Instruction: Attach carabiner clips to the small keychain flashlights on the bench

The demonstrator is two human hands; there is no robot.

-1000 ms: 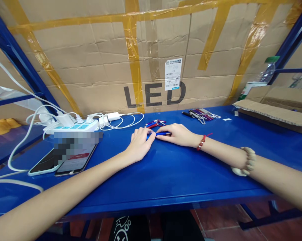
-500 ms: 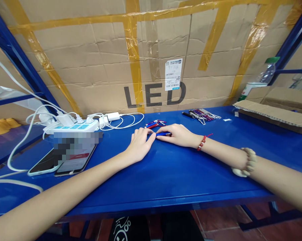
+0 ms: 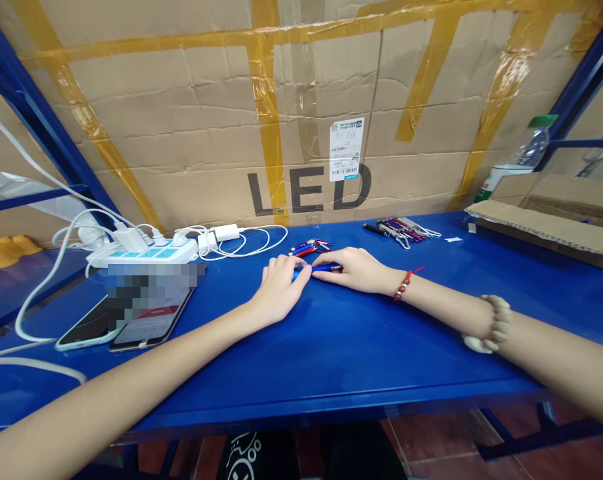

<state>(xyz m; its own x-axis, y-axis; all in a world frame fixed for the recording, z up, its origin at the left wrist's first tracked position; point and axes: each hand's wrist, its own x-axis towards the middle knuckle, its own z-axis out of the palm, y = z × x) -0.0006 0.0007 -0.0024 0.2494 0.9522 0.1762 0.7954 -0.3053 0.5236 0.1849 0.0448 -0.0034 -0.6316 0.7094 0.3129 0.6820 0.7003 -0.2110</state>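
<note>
A slim blue metal tube (image 3: 326, 267), like a small keychain flashlight, lies between my two hands just above the blue tabletop. My right hand (image 3: 352, 269) is closed around it, thumb and fingers pinching its length. The closed fingers of my left hand (image 3: 280, 287) are at its left end, where a bit of blue shows between thumb and fingers. Much of the tube is hidden by my fingers. Right behind my hands is a small group of red, blue and purple tubes (image 3: 309, 248).
At the back right lie several similar tubes with carabiner clips (image 3: 401, 231). Beyond them stand an open cardboard box (image 3: 541, 223) and a plastic bottle (image 3: 524, 153). To the left are two phones (image 3: 154, 327), a power strip (image 3: 146, 255) and white cables. A large carton (image 3: 196, 147) backs the table.
Both hands stay in nearly the same place. A little more blue shows between the thumb and fingers of my left hand.
</note>
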